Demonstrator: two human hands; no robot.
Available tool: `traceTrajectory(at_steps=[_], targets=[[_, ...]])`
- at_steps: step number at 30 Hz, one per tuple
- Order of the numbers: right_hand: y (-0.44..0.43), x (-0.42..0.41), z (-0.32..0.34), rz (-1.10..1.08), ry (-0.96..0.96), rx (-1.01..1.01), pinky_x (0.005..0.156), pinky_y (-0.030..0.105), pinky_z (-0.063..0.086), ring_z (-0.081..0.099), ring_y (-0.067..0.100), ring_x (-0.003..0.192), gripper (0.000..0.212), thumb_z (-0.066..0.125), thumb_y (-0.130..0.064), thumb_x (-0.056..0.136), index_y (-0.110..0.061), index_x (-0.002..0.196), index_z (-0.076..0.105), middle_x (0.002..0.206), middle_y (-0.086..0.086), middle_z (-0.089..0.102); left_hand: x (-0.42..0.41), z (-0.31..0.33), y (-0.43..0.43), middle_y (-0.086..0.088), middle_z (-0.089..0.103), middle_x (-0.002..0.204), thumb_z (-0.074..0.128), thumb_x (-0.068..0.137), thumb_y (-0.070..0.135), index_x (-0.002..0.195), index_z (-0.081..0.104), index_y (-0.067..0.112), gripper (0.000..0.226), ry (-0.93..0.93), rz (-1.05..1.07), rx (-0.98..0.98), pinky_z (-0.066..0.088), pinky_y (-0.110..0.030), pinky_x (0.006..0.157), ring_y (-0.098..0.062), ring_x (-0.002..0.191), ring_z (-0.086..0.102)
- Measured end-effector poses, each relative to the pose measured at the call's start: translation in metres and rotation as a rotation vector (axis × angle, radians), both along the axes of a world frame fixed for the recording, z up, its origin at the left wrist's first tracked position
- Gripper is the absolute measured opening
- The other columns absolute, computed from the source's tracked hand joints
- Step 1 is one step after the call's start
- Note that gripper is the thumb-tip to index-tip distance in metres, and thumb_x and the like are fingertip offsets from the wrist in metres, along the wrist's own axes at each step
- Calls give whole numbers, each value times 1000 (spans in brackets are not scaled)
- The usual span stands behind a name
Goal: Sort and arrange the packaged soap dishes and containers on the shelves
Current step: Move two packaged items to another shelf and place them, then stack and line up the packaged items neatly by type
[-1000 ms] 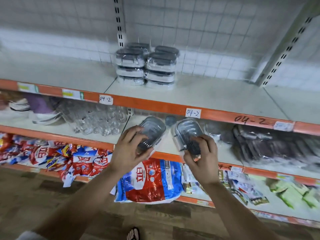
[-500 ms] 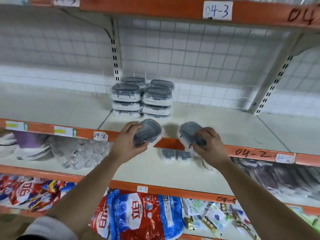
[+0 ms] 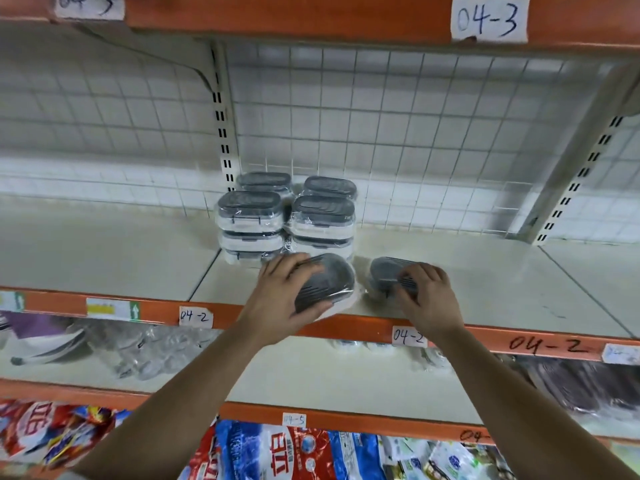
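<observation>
A pale shelf with an orange front rail runs across the view, backed by a white wire grid.

The left hand has its grip closed round a wrapped grey soap dish, the left dish: fingers curl over its top and the thumb lies along its near edge. This dish is tilted at the front of the shelf, its near end over the rail; whether it rests on the shelf I cannot tell. The right hand grips the near right end of the right dish, fingers curled over the lid. That dish sits flat on the shelf, just beside the left dish and apart from it.

Just behind the left dish stand stacks of wrapped lidded containers, in two rows and two columns, the back row against the grid.

Paper labels on the rail read "04-2". The rail above carries a tag marked "04-3". On the shelf below lie blurred clear-wrapped goods, and lower down are red and blue bags.
</observation>
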State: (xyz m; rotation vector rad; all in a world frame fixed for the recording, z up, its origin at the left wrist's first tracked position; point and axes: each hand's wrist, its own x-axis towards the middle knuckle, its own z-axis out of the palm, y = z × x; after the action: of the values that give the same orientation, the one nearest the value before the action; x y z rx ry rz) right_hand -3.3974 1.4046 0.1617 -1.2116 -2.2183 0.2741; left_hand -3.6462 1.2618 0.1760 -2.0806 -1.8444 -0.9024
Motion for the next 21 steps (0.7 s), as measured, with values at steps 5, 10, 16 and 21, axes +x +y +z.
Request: traceTrajectory(at_steps=[5, 10, 16, 21], targets=[[15, -30, -1, -96, -59, -32, 89, 42, 44, 36, 27, 125, 34, 61, -32, 90, -12, 117, 55, 128, 4, 53, -11, 46, 32, -10, 50, 136, 54, 84, 59, 132, 56, 16, 65, 10, -27, 149, 33, -45, 107, -29, 126, 44], [21, -38, -12, -130, -93, 27, 86, 45, 46, 34, 28, 130, 39, 58, -40, 91, -13, 119, 52, 129, 5, 51, -31, 94, 88, -5, 48, 140, 68, 80, 56, 134, 55, 19, 66, -133, -34, 154, 26, -40, 111, -21, 131, 39], [23, -37, -15, -112, -51, 53, 89, 46, 49, 38, 29, 132, 37, 61, -36, 90, -14, 119, 55, 130, 4, 54, -61, 129, 167, -10, 58, 127, 73, 80, 48, 127, 60, 11, 62, -107, -43, 55, 39, -34, 101, -27, 119, 50], [27, -36, -15, -96, -23, 57, 88, 46, 51, 41, 31, 130, 38, 66, -30, 89, -10, 120, 57, 129, 8, 57, -82, 134, 211, -8, 55, 125, 71, 84, 44, 130, 55, 14, 57, -10, -77, -185, 40, -29, 92, -23, 114, 49]])
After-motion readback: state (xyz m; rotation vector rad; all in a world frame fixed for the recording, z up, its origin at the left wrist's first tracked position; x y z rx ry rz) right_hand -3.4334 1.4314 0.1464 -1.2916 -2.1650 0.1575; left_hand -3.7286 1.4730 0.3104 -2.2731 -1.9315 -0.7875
